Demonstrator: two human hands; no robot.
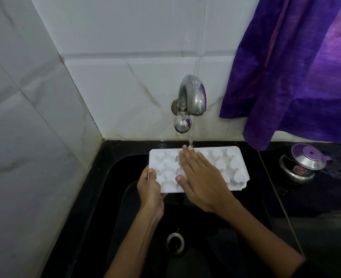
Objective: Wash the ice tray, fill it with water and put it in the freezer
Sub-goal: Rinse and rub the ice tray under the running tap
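Left hand [150, 186] clamps the white ice tray's [221, 163] lower-left corner over the sink [109, 197]; right hand [199, 177] lies flat, fingers straight, under the running tap [191, 97].

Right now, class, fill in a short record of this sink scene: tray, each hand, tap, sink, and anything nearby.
tray: white ice tray, held over the sink under the tap
left hand: left hand grips the tray's near-left corner
right hand: right hand lies flat on the tray, fingers straight
tap: metal tap, water running
sink: black sink
nearby: small steel pot; purple cloth
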